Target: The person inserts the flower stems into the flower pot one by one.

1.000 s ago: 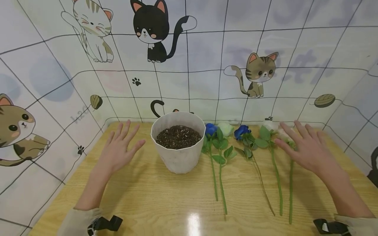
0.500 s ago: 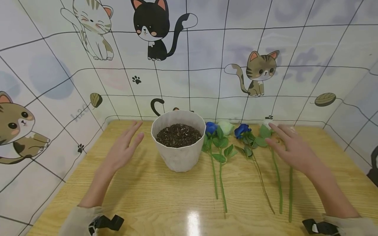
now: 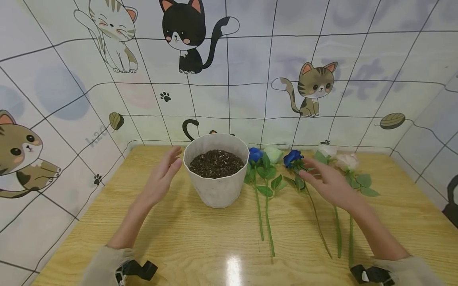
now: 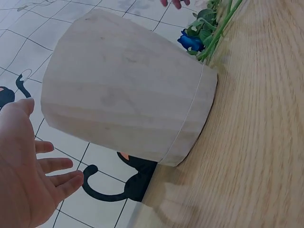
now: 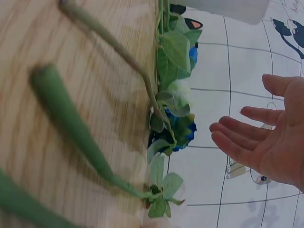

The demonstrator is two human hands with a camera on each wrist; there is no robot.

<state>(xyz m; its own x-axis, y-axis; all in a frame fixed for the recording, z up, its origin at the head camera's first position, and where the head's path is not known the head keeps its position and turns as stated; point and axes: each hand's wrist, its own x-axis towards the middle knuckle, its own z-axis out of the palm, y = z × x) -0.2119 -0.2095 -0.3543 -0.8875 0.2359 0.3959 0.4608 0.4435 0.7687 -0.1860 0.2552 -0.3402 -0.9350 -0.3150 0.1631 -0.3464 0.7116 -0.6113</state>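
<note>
A white faceted flower pot [image 3: 216, 194] filled with dark soil [image 3: 216, 163] stands upright on the table. Just left of its rim is my left hand [image 3: 157, 183], fingers extended; in the left wrist view a gap shows between that hand [image 4: 28, 166] and the pot [image 4: 118, 90]. My right hand [image 3: 330, 182] hovers over the cut roses, fingers loosely bent and holding nothing, near a blue rose [image 3: 292, 158]. Beside the pot lie another blue rose [image 3: 255, 154] and a pale green-white rose [image 3: 273, 155]. A white rose [image 3: 327, 150] and a pink rose [image 3: 347, 162] lie farther right.
The roses' long stems [image 3: 270, 234] point toward the front of the wooden table [image 3: 200, 246]. A cat-patterned tiled sheet [image 3: 247, 99] rises behind and at both sides. A dark object [image 3: 452, 198] shows at the far right edge.
My right hand has swept left from the pink rose toward the blue rose, uncovering the white and pink blooms. My left hand has moved right, closer to the pot.
</note>
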